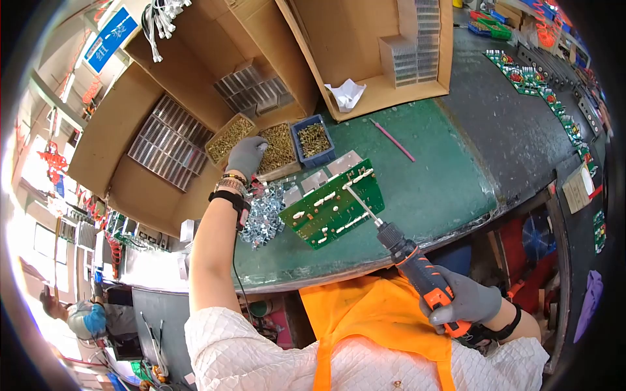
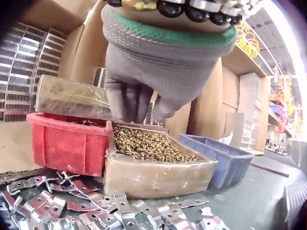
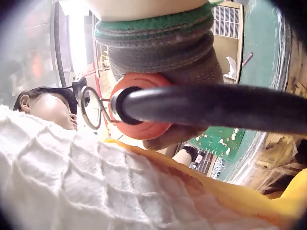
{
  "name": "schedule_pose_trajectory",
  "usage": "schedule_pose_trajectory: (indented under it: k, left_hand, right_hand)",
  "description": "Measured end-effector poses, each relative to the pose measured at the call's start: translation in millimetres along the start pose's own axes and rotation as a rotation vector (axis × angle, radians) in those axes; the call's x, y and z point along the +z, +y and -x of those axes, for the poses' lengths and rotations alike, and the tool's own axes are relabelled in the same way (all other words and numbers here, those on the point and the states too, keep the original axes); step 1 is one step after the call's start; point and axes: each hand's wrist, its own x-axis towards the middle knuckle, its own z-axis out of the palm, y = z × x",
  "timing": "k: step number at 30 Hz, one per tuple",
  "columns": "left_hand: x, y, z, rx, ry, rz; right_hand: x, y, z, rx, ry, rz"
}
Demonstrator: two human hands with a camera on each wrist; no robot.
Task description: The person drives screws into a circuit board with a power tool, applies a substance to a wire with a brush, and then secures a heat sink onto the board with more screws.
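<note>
Left hand: your gray-gloved left hand (image 1: 246, 156) reaches over the bins, fingers bent downward, near the back of a cardboard tray (image 2: 158, 179) of brass-colored screws; you cannot tell from these views how far it is closed or whether it holds a screw.
Right hand: your gray-gloved right hand (image 1: 471, 298) is curled round the grip of a black-and-orange power screwdriver (image 1: 417, 266).
Circuit board: the green board with white parts (image 1: 332, 207) sits tilted on the green tabletop (image 1: 424, 176) in front of you; the long metal bit extends over it, contact unclear.
Bins: a blue plastic bin (image 1: 319, 159) stands right of the cardboard tray, a red plastic bin (image 2: 67, 146) left.
Brackets: loose silver metal brackets (image 1: 262, 218) lie piled left of the board.
</note>
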Motion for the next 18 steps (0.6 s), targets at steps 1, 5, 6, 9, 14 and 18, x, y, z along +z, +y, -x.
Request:
schedule_pose_trajectory:
  k: [1, 5, 6, 9, 14, 18]
  left_hand:
    - [-1, 0, 1, 0.002, 0.005, 0.000]
    - [-36, 49, 23, 0.082, -0.043, 0.642]
    - [-48, 68, 36, 0.149, -0.107, 0.804]
    - [-72, 112, 76, 0.377, -0.204, 0.886]
    - [-84, 142, 108, 0.608, -0.232, 0.850]
    - [-87, 146, 114, 0.617, -0.222, 0.817]
  right_hand:
    - [1, -1, 0, -0.004, 0.001, 0.003]
    - [-1, -3, 0, 0.004, 0.060, 0.161]
    - [-2, -1, -1, -0.027, 0.086, 0.275]
    - [2, -7, 0, -0.027, 0.079, 0.367]
    - [5, -17, -1, -0.024, 0.048, 0.498]
    - [5, -17, 1, 0.006, 0.026, 0.403]
